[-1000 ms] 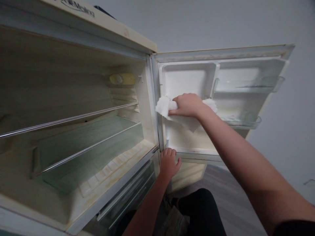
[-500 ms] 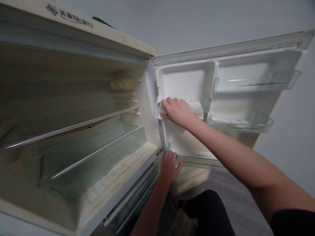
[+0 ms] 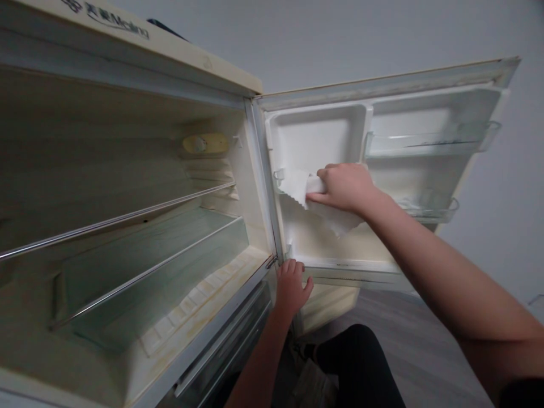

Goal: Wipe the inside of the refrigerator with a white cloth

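My right hand [image 3: 345, 186] is closed on a crumpled white wipe [image 3: 293, 186] with zigzag edges. It holds the wipe against or just in front of the door shelf, inside the open refrigerator door [image 3: 318, 133]; part of the wipe hangs below my fingers. Whether the wipe presses on the shelf rail is hard to tell. Lower down, my left hand [image 3: 292, 288] rests at the hinge-side bottom corner of the door, by the lower door bin [image 3: 348, 276]. Its fingers lie over the edge with the thumb apart, and nothing is in it.
To the left stands the open refrigerator compartment [image 3: 261, 164], with a glass shelf [image 3: 127, 218] and a clear drawer [image 3: 161, 283]. A yellow lamp cover [image 3: 206, 143] sits on its inner side wall. Clear bins [image 3: 429, 146] line the door's right part. Below is a grey floor [image 3: 382, 317].
My right hand has moved right along the door shelf with the wipe, away from the hinge side. The shelf's left end now shows. My left hand has stayed in place.
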Available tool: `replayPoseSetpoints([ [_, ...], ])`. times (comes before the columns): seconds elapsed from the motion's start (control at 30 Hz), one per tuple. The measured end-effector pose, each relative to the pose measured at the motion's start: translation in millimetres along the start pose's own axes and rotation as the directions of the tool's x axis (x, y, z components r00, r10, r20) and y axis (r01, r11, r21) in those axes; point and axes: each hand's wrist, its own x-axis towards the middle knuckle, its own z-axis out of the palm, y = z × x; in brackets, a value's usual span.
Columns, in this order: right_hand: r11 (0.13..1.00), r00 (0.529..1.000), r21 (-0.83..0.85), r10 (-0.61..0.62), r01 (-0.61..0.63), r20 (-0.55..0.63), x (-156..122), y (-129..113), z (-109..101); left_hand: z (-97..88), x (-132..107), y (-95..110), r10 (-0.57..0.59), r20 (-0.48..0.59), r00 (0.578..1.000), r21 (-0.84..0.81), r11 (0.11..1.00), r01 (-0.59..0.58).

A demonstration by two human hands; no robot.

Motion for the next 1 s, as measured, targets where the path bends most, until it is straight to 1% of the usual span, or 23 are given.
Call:
replayPoseSetpoints([
  [0.07,0.999,0.998,0.031,-0.026,0.025,0.06,11,-8,-5,1.6,-1,1,-0.006,-0.004,1.0,0.002,1.0,0.006],
  [0.13,0.994,0.989,0.069,-0.088,0.08,0.118,24,-16,-10,2.9,-1,1,0.0,-0.002,1.0,0.012,1.0,0.0],
  [0.27,0.962,0.945,0.192,-0.238,0.196,0.225,50,-28,-13,3.0,-2,1,0.013,0.008,1.0,0.027,1.0,-0.013],
  [0.33,0.939,0.922,0.253,-0.297,0.235,0.249,59,-30,-13,2.0,-1,0,0.011,0.013,1.0,0.03,0.999,-0.012],
  [0.43,0.905,0.903,0.315,-0.364,0.285,0.227,61,-25,-11,0.5,-1,0,0.009,0.021,1.0,0.032,0.999,-0.01],
  [0.5,0.899,0.906,0.327,-0.369,0.291,0.209,56,-18,-11,-0.2,0,0,0.012,0.026,1.0,0.029,0.999,-0.013],
  [0.53,0.912,0.918,0.31,-0.34,0.269,0.204,51,-14,-11,-0.5,0,-1,0.014,0.026,1.0,0.028,1.0,-0.014],
  [0.6,0.958,0.956,0.224,-0.221,0.176,0.194,40,-7,-10,-1.0,0,-1,0.014,0.027,1.0,0.024,1.0,-0.015],
  [0.67,0.989,0.984,0.127,-0.091,0.072,0.155,28,0,-8,-1.5,0,-2,0.014,0.027,1.0,0.02,1.0,-0.015],
  [0.7,0.995,0.991,0.092,-0.047,0.036,0.122,22,2,-6,-1.7,0,-2,0.016,0.026,1.0,0.017,1.0,-0.016],
  [0.77,0.999,0.999,0.053,-0.013,0.011,0.041,12,6,0,-1.6,0,-3,0.02,0.024,1.0,0.01,1.0,-0.02],
  [0.83,0.998,0.998,0.043,-0.034,0.036,-0.054,6,7,10,-0.9,0,-3,0.021,0.015,1.0,0.004,1.0,-0.021],
  [0.9,0.997,0.983,0.043,-0.055,0.063,-0.174,1,4,24,0.3,0,-3,0.013,0.0,1.0,0.003,1.0,-0.013],
  [0.93,0.997,0.968,0.046,-0.049,0.062,-0.245,-1,2,32,0.9,1,-3,0.006,-0.007,1.0,0.005,1.0,-0.006],
  [1.0,0.997,0.919,0.072,-0.009,0.041,-0.393,-6,-5,50,1.7,1,-1,-0.007,-0.015,1.0,0.01,1.0,0.007],
])
